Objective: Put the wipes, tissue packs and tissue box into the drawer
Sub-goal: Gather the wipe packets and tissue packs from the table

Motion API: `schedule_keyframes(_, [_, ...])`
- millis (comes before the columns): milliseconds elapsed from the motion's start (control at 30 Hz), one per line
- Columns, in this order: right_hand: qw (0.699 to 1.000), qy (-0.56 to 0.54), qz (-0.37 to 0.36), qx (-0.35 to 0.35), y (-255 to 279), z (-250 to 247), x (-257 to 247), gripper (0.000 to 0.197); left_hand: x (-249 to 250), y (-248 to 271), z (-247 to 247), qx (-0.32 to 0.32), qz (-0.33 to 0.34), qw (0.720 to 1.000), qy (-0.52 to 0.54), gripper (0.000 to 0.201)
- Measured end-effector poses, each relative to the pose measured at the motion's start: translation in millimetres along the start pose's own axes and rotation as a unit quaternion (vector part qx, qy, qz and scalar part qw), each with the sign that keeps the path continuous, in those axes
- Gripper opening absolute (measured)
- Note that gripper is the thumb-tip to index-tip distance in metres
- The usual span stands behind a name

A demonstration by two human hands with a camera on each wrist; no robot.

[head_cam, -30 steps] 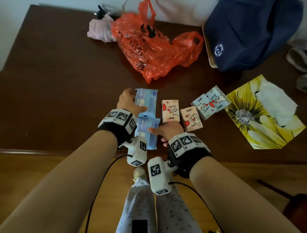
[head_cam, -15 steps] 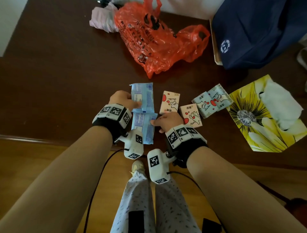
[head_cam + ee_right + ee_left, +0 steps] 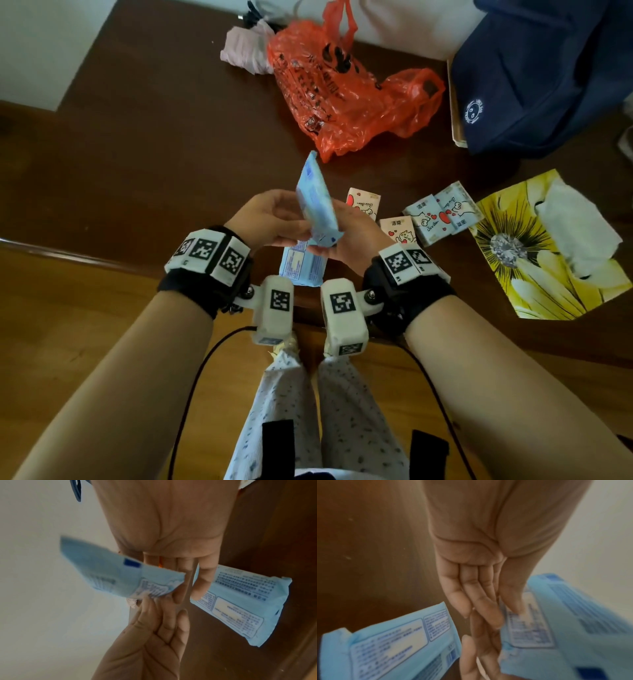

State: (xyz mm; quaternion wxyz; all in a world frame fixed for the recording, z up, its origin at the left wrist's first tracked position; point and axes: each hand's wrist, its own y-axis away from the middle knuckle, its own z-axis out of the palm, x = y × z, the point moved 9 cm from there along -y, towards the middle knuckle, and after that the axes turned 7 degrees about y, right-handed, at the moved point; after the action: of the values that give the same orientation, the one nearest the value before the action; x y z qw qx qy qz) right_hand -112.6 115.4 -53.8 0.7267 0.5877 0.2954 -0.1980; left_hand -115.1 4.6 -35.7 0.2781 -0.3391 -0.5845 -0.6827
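Tissue box point(image 3: 548, 246) holds a white tissue; both hands point(image 3: 270, 219) point(image 3: 349, 236) have now lifted one wipes pack point(image 3: 317, 205), fingers grasping it.

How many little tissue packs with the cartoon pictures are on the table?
4. One cream pack lies just behind the right hand, a second cream pack beside its wrist, and two blue packs touch side by side farther right. None looks hidden.
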Motion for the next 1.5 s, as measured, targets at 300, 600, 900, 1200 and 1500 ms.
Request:
schedule_keyframes(300, [0.994,0.098,-0.039,0.014,0.1,11.1,2.4,0.039,-19.1,13.0,0.7,-0.031,-0.032,0.99,0.135,0.04])
schedule_keyframes(600, [0.974,0.166,0.12,0.101,4.0,-41.0,39.5,0.005,-66.4,9.0,-46.8,0.157,-0.12,0.971,0.132,0.003])
schedule_keyframes(900, [0.981,0.133,0.122,0.069,-7.5,-24.0,60.1,0.01,-70.9,2.1,-34.3,0.127,-0.141,0.969,0.156,0.007])
schedule_keyframes(1200, [0.975,0.2,-0.012,0.096,16.5,-39.9,-0.7,0.008,-34.5,4.6,-40.9,0.127,-0.055,0.979,0.147,0.013])
schedule_keyframes(1500, [0.945,0.304,-0.109,0.044,33.8,-10.4,-44.6,0.022,-3.2,-1.1,36.3,-0.034,-0.088,0.974,0.206,0.044])
